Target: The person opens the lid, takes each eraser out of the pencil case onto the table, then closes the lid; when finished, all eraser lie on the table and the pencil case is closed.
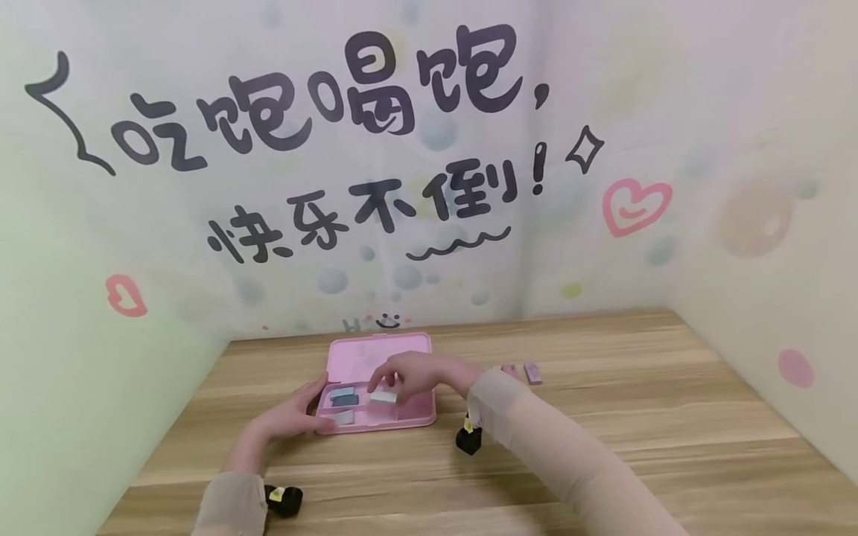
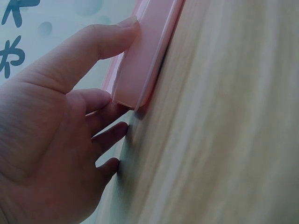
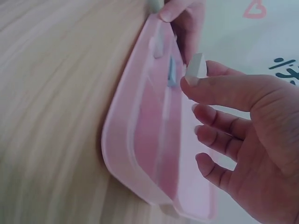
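Observation:
A pink plastic box lies on the table with its hinged lid raised behind it. My left hand grips the box's left end, thumb on the front side and fingers about the back corner, as the left wrist view shows. Over the box, my right hand pinches a small white block between thumb and index finger; its other fingers are loosely bent. Inside, on the left, lie a light blue block, a dark grey-blue block and a pale grey block.
Two small purplish-pink blocks lie on the wooden table to the right of the box, one partly hidden by my right sleeve. A printed wall covering stands behind the table, with side walls left and right.

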Motion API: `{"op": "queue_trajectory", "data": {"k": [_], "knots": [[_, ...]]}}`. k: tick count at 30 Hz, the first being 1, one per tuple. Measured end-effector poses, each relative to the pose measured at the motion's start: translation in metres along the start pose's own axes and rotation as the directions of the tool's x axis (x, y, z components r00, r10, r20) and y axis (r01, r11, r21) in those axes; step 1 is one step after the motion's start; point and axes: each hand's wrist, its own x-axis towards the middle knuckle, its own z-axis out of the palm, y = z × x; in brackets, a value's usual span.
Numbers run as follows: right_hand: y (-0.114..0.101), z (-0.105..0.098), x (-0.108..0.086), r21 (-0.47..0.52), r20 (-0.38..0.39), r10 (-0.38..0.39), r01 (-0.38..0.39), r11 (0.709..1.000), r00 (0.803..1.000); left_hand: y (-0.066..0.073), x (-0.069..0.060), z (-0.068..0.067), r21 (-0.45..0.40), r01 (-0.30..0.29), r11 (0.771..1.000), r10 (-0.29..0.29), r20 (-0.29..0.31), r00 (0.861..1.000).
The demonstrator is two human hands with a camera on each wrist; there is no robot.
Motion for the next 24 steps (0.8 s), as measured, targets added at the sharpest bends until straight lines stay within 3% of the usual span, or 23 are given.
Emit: {"op": "queue_trajectory", "data": {"k": [9,17,24], "knots": [[0.005,-0.015,-0.03,0.117,-0.005,0.047,-0.046,0.992,0.999,-0.003,0.0,0.001,0.01,-0.014,1.0,0.014,-0.012,1.0],[0.015,-0.017,-0.05,0.202,-0.038,0.067,-0.058,0.978,0.997,-0.002,0.001,0.0,-0.002,-0.016,1.0,0.016,-0.008,1.0],[0.023,-0.019,-0.068,0.251,-0.074,0.13,-0.107,0.962,0.989,-0.003,0.001,0.0,0.013,-0.015,1.0,0.015,-0.01,1.0]]}}
